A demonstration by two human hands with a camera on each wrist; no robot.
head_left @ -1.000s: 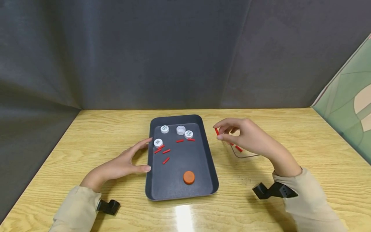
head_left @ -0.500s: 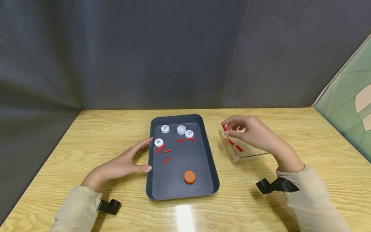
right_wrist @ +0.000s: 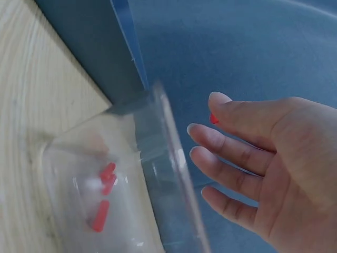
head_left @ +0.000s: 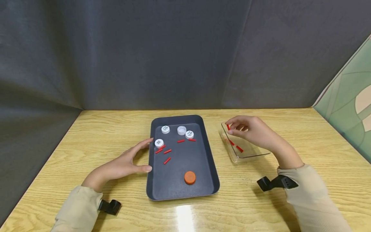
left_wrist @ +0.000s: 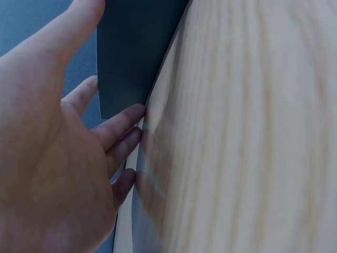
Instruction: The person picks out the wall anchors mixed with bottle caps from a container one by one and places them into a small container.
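A short red stick (head_left: 228,127) is pinched between the thumb and index finger of my right hand (head_left: 250,132), over the left rim of a clear plastic box (head_left: 249,157). In the right wrist view only a small red tip (right_wrist: 213,118) shows by the thumb of my right hand (right_wrist: 295,158). Below lie several red sticks (right_wrist: 101,215) inside the box. My left hand (head_left: 123,164) rests at the left edge of a dark grey tray (head_left: 217,190), thumb and fingers spread along its side. The left wrist view shows the left hand's fingers (left_wrist: 118,126) extended beside the tray wall (left_wrist: 126,58).
Within the tray are several loose red sticks (head_left: 167,151), white caps with printed tops (head_left: 165,129), a clear-white round cup (head_left: 181,130) and an orange cap (head_left: 189,177). A dark curtain (head_left: 174,58) rises behind the wooden table (head_left: 110,125).
My right hand has moved right with the red stick, from between tray and box to over the box, leaving more of the box visible. The left hand stays at the tray edge.
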